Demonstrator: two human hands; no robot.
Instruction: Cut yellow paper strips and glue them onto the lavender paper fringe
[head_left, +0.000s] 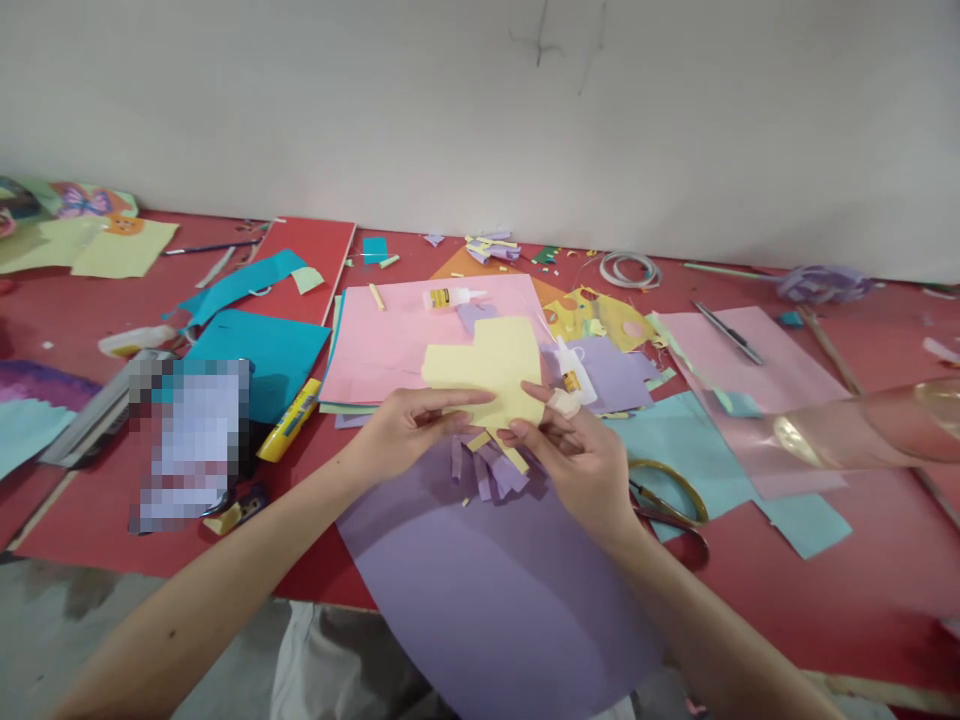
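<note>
Both hands hold up a pale yellow piece of paper (487,365) with a stepped outline. My left hand (405,430) pinches its lower left edge between thumb and fingers. At the lower right, my right hand (581,445) grips it with thumb and fingertips. Just below lies a small heap of purple paper strips (491,475) with some yellow ones, on a large purple sheet (495,580). Behind the yellow piece is a stack of coloured paper with a pink sheet (367,350) on top. A small glue bottle (574,375) lies close beyond my right hand.
Scissors (675,500) lie right of my right wrist. On the left are a yellow glue stick (291,420), a blurred-out phone-like object (195,445) and teal paper (255,345). Another glue bottle (450,298) rests on the pink sheet. A pen (727,332) and a clear tube (862,430) are at right.
</note>
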